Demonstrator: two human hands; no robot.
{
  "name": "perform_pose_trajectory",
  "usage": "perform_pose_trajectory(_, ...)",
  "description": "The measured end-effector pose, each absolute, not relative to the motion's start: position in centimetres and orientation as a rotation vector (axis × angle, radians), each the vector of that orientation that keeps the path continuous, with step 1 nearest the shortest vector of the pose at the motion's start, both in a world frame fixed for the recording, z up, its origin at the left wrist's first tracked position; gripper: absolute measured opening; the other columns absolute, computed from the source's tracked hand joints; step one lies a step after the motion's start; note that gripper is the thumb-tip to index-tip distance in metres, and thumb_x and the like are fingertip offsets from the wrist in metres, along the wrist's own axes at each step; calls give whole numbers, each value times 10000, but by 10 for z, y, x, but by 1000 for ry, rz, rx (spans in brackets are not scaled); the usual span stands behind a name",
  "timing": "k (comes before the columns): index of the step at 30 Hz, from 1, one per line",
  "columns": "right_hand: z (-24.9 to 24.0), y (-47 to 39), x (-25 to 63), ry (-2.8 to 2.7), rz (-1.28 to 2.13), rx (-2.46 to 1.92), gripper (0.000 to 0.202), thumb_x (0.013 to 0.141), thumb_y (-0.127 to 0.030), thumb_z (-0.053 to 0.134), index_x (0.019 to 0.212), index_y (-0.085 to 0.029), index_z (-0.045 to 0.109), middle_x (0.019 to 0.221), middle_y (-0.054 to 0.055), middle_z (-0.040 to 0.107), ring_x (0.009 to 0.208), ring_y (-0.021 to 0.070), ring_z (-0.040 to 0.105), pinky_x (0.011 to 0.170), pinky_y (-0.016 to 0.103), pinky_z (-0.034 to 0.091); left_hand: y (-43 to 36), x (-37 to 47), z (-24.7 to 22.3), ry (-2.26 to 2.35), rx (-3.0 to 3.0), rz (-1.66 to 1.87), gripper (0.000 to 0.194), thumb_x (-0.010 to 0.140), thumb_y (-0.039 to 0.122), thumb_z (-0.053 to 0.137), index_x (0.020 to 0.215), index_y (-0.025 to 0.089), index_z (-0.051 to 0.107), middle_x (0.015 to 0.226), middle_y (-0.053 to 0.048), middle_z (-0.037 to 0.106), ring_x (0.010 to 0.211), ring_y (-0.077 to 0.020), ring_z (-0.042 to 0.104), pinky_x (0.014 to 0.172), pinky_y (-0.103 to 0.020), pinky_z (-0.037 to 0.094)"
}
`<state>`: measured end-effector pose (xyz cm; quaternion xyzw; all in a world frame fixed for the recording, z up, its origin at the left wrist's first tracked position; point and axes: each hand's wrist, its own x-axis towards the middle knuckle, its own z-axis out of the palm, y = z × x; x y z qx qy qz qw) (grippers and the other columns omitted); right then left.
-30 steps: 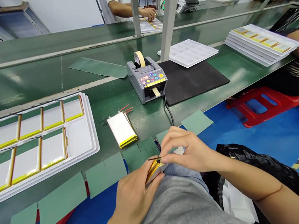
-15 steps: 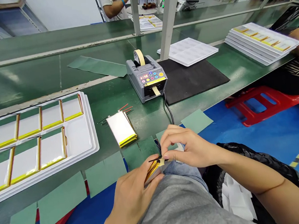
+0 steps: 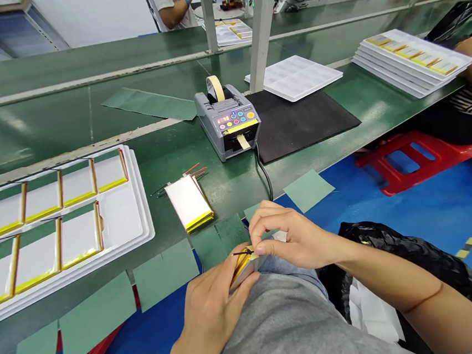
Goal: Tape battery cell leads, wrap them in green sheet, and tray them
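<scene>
My left hand point(image 3: 214, 293) is wrapped round a flat pouch battery point(image 3: 242, 271) with yellow edging, held just above my lap. A short strip of cream tape point(image 3: 251, 249) and a dark wire point(image 3: 241, 252) show at the battery's upper end. There, the thumb and fingers of my right hand point(image 3: 287, 236) are pinched together against that end; what lies between the fingertips is hidden. Beyond my hands, a small stack of white pouch batteries point(image 3: 189, 201) with red and black wires lies on the green bench.
A tape dispenser point(image 3: 230, 122) stands on the bench beside a black mat point(image 3: 304, 123). Battery trays point(image 3: 125, 221) lie at left, a tray stack point(image 3: 408, 63) at right. Green sheets point(image 3: 166, 275) hang over the near edge. A black bag point(image 3: 393, 245) sits at my right; co-workers sit across and at right.
The view has shifted slightly. My right fingertips have moved a little along the battery's end, and the cream tape lies flatter against it. My left hand keeps its hold.
</scene>
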<state>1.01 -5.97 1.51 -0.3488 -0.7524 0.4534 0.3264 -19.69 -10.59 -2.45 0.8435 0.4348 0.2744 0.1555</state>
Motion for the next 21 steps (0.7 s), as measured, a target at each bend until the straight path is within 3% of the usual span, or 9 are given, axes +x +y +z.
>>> perform_pose_trajectory(4, 9, -57, 15, -1950, 1385, -998, 133, 807, -221, 683, 773, -189, 558, 817, -19, 534, 809, 135, 461, 772, 287, 382, -107, -196, -25, 1123, 2457, 788, 304, 850, 255, 601, 1137, 172, 546, 929, -50, 746, 625, -135, 694, 581, -211, 539)
perform_pose_trajectory(8, -5, -54, 24, -1796, 1659, -1056, 447, 634, -282, 806, 945, -204, 494, 849, -35, 434, 752, 113, 404, 669, 240, 375, -109, -188, -28, 977, 2403, 805, 333, 842, 231, 611, 1163, 186, 539, 941, -51, 745, 643, -144, 696, 599, -222, 539)
perform_pose_trajectory(10, -12, -54, 33, -1712, 1696, -1063, 516, 616, -306, 811, 1017, -210, 501, 876, -27, 444, 761, 114, 416, 682, 245, 382, -111, -176, -30, 1056, 2233, 739, 347, 801, 274, 656, 1128, 211, 560, 884, -19, 749, 641, -156, 691, 586, -234, 534)
perform_pose_trajectory(13, -22, -60, 57, -1381, 1604, -1059, 476, 696, -397, 755, 1063, -205, 521, 903, 4, 506, 766, 121, 476, 698, 264, 406, -113, -149, -36, 1202, 1798, 564, 358, 716, 302, 720, 1048, 243, 598, 832, 26, 739, 681, -173, 681, 608, -259, 533)
perform_pose_trajectory(17, -45, -92, 100, -946, 1500, -1180, 330, 861, -486, 566, 906, -162, 606, 806, 43, 598, 674, 127, 539, 639, 266, 428, -117, -109, -55, 1100, 1290, 512, 372, 679, 269, 736, 1020, 217, 597, 934, -11, 714, 817, -192, 659, 712, -283, 520)
perform_pose_trajectory(21, -77, -147, 118, -773, 1785, -1220, 509, 910, -577, 395, 871, -146, 662, 781, 89, 643, 716, 175, 603, 673, 306, 467, -122, -80, -82, 982, 898, 530, 427, 669, 315, 760, 1028, 168, 579, 1002, -74, 694, 894, -214, 648, 774, -310, 506)
